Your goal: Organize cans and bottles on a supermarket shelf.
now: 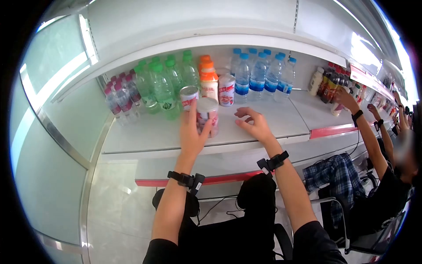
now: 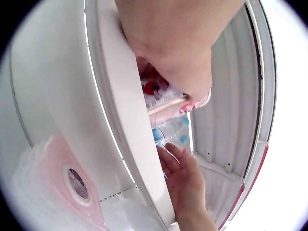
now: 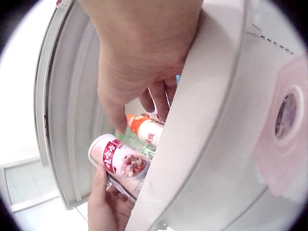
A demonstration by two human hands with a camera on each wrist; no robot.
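My left hand (image 1: 192,135) grips a pink-and-white food can (image 1: 208,115) near the shelf's front edge, thumb on its near side. In the right wrist view that can (image 3: 126,161) shows a red label and a picture of grains. Just behind it stands a matching can (image 1: 189,94), partly covered by my left fingers. Another such can (image 1: 226,90) is upright to the right, beside white bottles with orange caps (image 1: 208,79). My right hand (image 1: 257,126) hovers over the shelf right of the held can, fingers loosely bent and holding nothing.
Green-capped bottles (image 1: 162,90) and small purple-labelled bottles (image 1: 118,99) stand at the left. Blue-capped water bottles (image 1: 259,77) fill the back right. An upper shelf edge (image 1: 198,42) overhangs them. Farther right another person's hand (image 1: 347,99) reaches among bottles.
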